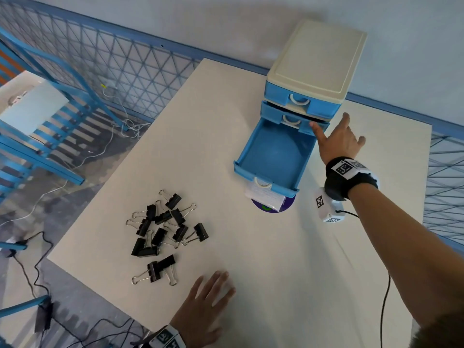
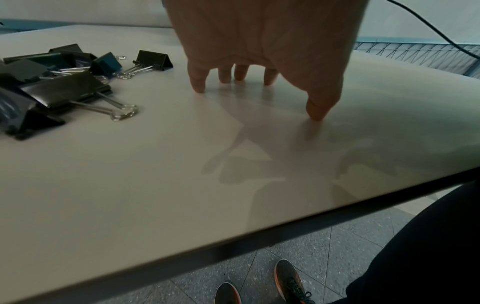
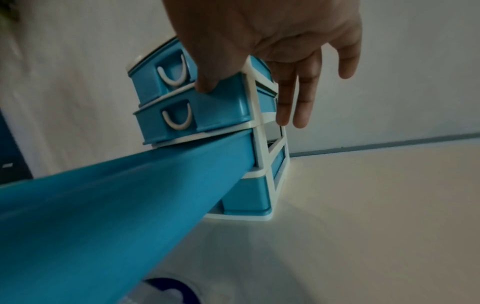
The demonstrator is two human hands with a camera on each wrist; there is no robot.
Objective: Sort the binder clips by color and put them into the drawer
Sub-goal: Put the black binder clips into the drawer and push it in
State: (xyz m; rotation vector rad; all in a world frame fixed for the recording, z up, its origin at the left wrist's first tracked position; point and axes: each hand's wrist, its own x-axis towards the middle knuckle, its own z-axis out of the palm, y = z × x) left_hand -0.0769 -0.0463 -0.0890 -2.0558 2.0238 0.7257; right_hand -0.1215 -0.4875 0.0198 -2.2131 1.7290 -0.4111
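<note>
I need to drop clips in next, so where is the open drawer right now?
In the head view the open drawer juts from the blue drawer unit at the table's far right, just left of the right hand, and looks empty.

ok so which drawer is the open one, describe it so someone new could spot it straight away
At the far right of the white table stands a small cream-topped plastic cabinet of blue drawers. The open blue drawer is the third one down, just under the drawer that the right hand touches. Unlike the two above, it is pulled far out toward the person and looks empty.
</note>
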